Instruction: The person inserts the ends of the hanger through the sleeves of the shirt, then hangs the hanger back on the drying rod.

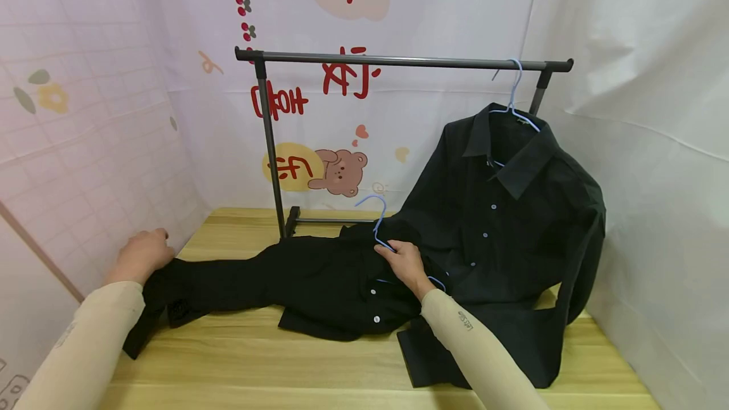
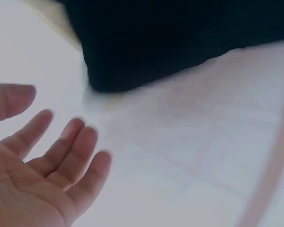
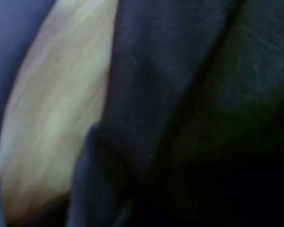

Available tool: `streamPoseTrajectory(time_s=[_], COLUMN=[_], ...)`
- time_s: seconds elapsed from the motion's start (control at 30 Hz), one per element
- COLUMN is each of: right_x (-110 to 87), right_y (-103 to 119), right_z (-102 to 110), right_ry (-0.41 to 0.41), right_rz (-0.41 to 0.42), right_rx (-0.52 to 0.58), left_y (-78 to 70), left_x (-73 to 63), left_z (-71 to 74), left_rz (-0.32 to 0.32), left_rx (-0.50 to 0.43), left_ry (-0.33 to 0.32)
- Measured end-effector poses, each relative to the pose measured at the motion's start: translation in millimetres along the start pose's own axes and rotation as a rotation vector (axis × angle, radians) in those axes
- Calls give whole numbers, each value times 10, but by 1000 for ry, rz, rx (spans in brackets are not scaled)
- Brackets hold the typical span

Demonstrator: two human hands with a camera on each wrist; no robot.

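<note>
A black shirt (image 1: 319, 271) lies stretched across the table, with white buttons near its right end. At that end my right hand (image 1: 405, 266) grips a thin blue hanger (image 1: 380, 214) just below its hook, and the hanger's lower part is partly hidden in the cloth. Dark fabric (image 3: 151, 80) fills much of the right wrist view, where the hand itself does not show. By the shirt's far left end is my left hand (image 1: 142, 255). In the left wrist view its fingers (image 2: 85, 146) are loosely spread, with a gap between them and the dark cloth (image 2: 146, 42).
A second black shirt (image 1: 512, 226) hangs on another blue hanger (image 1: 516, 84) at the right of a dark metal rack (image 1: 393, 61). Its lower part spreads over the wooden table (image 1: 273, 366). White printed sheets (image 1: 455, 5) enclose the back and sides.
</note>
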State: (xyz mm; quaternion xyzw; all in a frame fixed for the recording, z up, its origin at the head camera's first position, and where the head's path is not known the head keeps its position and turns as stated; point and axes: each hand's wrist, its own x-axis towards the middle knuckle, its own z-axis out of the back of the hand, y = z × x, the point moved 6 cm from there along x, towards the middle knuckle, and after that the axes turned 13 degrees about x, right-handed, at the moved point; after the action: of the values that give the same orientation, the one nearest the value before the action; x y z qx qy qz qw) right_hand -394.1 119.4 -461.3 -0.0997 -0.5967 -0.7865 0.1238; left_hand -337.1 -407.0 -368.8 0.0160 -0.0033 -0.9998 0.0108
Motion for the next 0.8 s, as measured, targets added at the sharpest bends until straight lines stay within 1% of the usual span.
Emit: streamPoseTrajectory(time_s=[0.07, 0.13, 0.33, 0.5, 0.57, 0.67, 0.73, 0.8], right_x=[-2, -2, -18, -13, -11, -16, -18, -18], right_y=[-5, -1, -1, -3, -4, 2, 12, 19], right_z=[-4, -4, 12, 3, -4, -15, -24, -32], right_ry=[1, -3, -10, -1, 0, 1, 2, 3], right_rz=[4, 11, 4, 1, -3, -5, 5, 15], right_rx=[1, -5, -16, -24, -34, -49, -54, -57], left_y=[-137, -300, -828, -1258, -1461, -1809, -2064, -2325], left_x=[60, 119, 253, 390, 432, 468, 474, 464], left_z=[-60, -79, -96, -165, -172, -158, -140, -132], left_rz=[-10, -33, -116, -170, -196, -240, -277, -316], left_rx=[0, -1, -26, -94, -135, -177, -186, -181], left_ry=[-32, -79, -142, -194, -222, -279, -314, -330])
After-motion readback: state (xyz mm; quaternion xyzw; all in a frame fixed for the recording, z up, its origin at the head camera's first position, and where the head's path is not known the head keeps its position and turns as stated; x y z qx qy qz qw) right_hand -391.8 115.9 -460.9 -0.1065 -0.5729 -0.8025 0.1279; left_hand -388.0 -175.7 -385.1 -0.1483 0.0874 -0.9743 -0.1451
